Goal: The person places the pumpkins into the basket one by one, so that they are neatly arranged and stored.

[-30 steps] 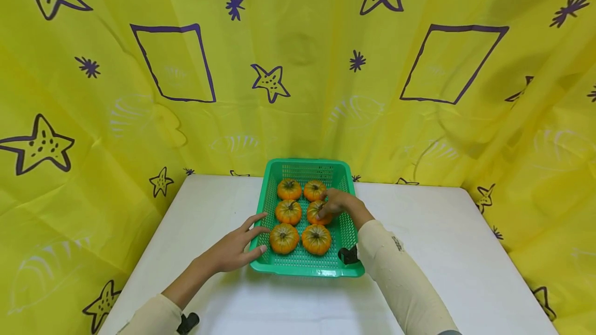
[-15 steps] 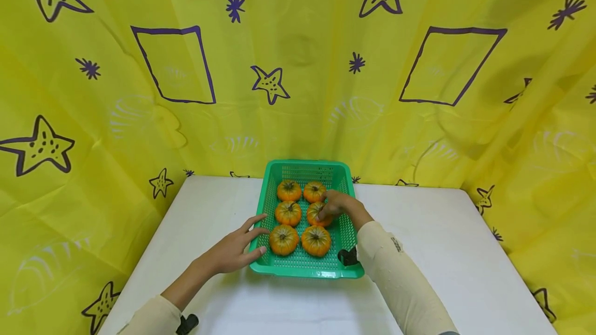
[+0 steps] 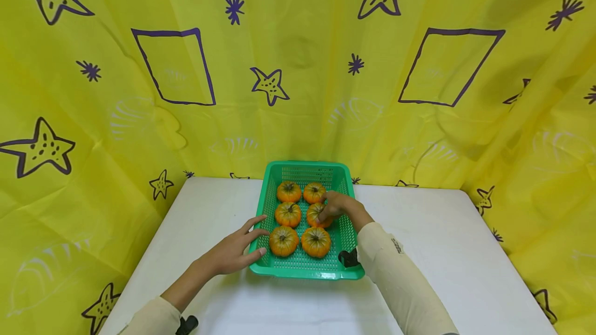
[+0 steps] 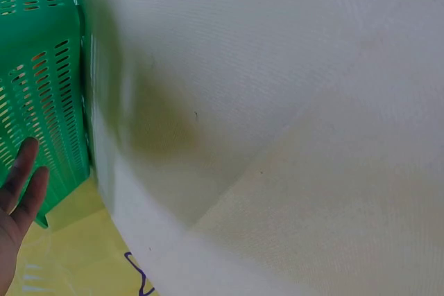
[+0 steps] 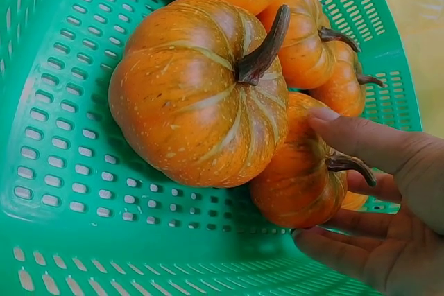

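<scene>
Several small orange pumpkins with brown stems stand in two columns inside a green plastic basket [image 3: 307, 274]. My right hand [image 3: 338, 206] reaches over the basket's right side and holds the middle pumpkin [image 3: 316, 216] of the right column. The right wrist view shows the thumb on top of that pumpkin [image 5: 295, 185] and the fingers around its far side and underneath. A larger pumpkin [image 5: 201, 95] sits beside it, nearer that camera. At the basket's left rim rests my left hand [image 3: 233, 249], fingers spread and loosely extended. In the left wrist view its fingertips lie along the outer slotted wall [image 4: 48, 95].
The basket stands on a white-covered table [image 3: 419, 231], towards the back. A yellow curtain [image 3: 298, 118] with drawn starfish encloses the back and both sides. Black wrist cameras sit at both sleeves, the right one [image 3: 348, 258] overlapping the basket's front right corner.
</scene>
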Available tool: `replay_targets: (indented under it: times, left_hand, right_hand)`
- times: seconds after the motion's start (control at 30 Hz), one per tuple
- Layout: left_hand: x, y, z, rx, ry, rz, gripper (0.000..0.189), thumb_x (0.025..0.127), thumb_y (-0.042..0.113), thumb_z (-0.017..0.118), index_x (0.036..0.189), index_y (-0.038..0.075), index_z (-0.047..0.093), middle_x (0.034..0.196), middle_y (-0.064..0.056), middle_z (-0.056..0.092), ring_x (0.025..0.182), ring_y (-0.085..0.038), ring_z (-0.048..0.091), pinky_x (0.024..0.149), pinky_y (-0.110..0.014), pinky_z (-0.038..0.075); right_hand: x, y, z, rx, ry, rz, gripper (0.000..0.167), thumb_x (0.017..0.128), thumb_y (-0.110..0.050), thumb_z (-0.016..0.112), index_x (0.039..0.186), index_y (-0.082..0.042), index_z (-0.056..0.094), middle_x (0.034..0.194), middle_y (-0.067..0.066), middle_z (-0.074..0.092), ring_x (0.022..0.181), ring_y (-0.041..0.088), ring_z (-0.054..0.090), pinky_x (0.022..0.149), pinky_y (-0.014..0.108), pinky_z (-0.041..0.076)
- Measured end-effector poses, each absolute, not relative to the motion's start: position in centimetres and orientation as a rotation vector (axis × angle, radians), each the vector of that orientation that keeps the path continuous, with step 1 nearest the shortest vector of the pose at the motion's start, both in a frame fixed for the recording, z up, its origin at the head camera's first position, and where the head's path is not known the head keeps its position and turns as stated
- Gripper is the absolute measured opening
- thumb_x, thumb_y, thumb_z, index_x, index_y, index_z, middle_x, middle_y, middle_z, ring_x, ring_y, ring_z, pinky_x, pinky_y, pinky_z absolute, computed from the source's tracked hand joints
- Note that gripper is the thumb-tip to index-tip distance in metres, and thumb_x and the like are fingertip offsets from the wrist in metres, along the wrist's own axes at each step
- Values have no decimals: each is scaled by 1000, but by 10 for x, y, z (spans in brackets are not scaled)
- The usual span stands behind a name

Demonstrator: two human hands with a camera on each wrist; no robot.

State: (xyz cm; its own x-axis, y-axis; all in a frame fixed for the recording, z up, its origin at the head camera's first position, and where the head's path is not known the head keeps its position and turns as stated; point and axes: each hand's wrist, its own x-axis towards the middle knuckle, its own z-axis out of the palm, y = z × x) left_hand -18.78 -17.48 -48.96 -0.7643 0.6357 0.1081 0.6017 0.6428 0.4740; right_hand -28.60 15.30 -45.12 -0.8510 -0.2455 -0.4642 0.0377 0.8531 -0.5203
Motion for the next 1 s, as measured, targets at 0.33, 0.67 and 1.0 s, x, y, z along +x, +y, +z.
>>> replay_targets:
  times: [0.33, 0.67, 1.0]
  left_hand:
    - [-187, -175, -489, 1060, 2784, 757, 46, 103, 47, 52, 139, 19, 55, 165, -5, 26, 130, -37, 56, 92, -55, 53]
    - [-187, -180, -488, 1043, 2790, 760, 47, 103, 48, 51, 140, 19, 55, 166, -5, 24, 132, -39, 54, 94, -56, 52]
    - [-186, -182, -491, 1056, 2763, 750, 54, 104, 45, 50, 149, 16, 47, 168, -4, 17, 140, -40, 45, 99, -60, 48]
  right_hand:
    - [-287, 155, -444, -201, 2515, -750, 75, 83, -28, 83, 143, 0, 48, 146, 26, 47, 134, 42, 48, 105, 53, 46]
    - [-283, 163, -416, -387, 2532, -905, 77, 89, -27, 78, 149, 1, 40, 147, 30, 46, 133, 46, 48, 103, 55, 47]
    - [-267, 196, -406, -429, 2596, -1152, 66, 94, -32, 72, 147, -3, 44, 145, 26, 50, 128, 44, 53, 98, 53, 51]
